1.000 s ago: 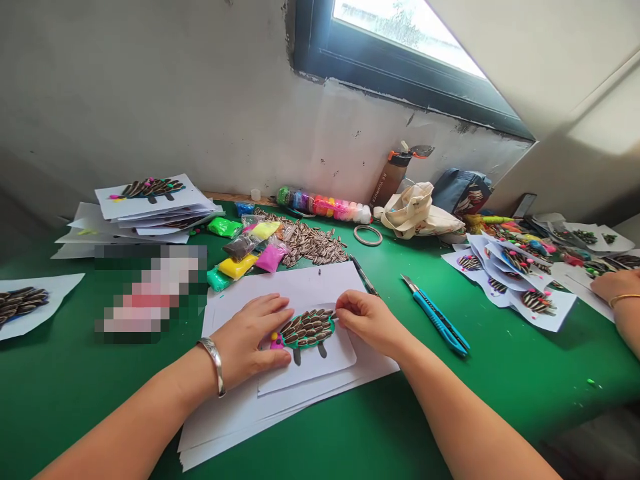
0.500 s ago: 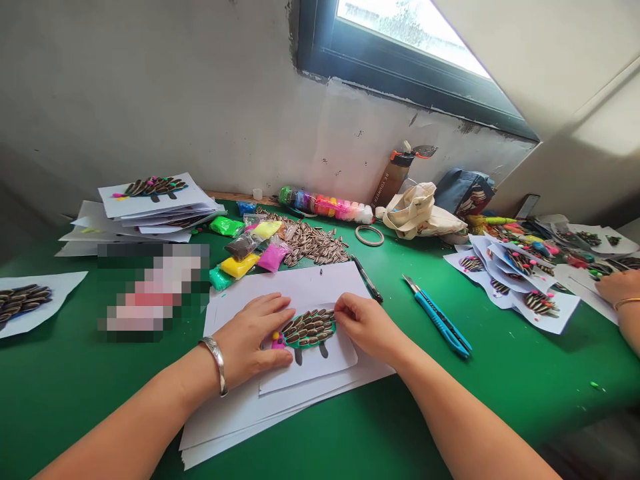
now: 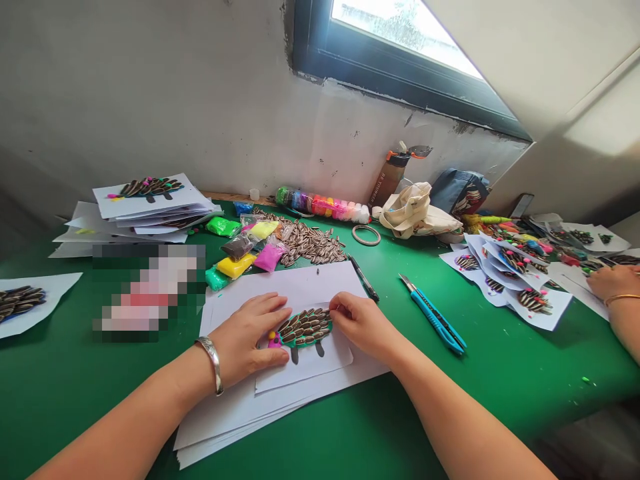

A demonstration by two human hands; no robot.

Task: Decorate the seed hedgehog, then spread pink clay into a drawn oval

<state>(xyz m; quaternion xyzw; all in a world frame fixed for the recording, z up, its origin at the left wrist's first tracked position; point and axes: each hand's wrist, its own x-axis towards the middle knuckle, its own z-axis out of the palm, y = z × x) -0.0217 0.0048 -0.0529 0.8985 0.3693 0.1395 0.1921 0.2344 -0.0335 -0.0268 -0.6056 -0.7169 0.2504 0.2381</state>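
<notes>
A small white card [image 3: 320, 369] lies on a stack of white paper [image 3: 220, 427]. On it is a hedgehog picture [image 3: 305, 327], its body covered with striped sunflower seeds pressed into green clay, with a pink and yellow head at the left and two dark feet. My left hand [image 3: 253, 333], fingers spread, rests flat on the card around the head end. At the hedgehog's right end, my right hand [image 3: 357, 323] has thumb and fingertips pinched together against the seeds. Whatever is between those fingertips is hidden.
Behind the paper lie colored clay packets [image 3: 237, 263] and loose sunflower seeds [image 3: 315, 241]. A pen [image 3: 364, 279] and blue utility knife [image 3: 435, 317] lie to the right. Finished cards are stacked left [image 3: 150, 210] and right [image 3: 515, 273]. Another person's hand [image 3: 613, 283] is at far right.
The whole view has shifted slightly to the left. Both hands keep nearly the same places on the card, my right fingertips still at the hedgehog's right end.
</notes>
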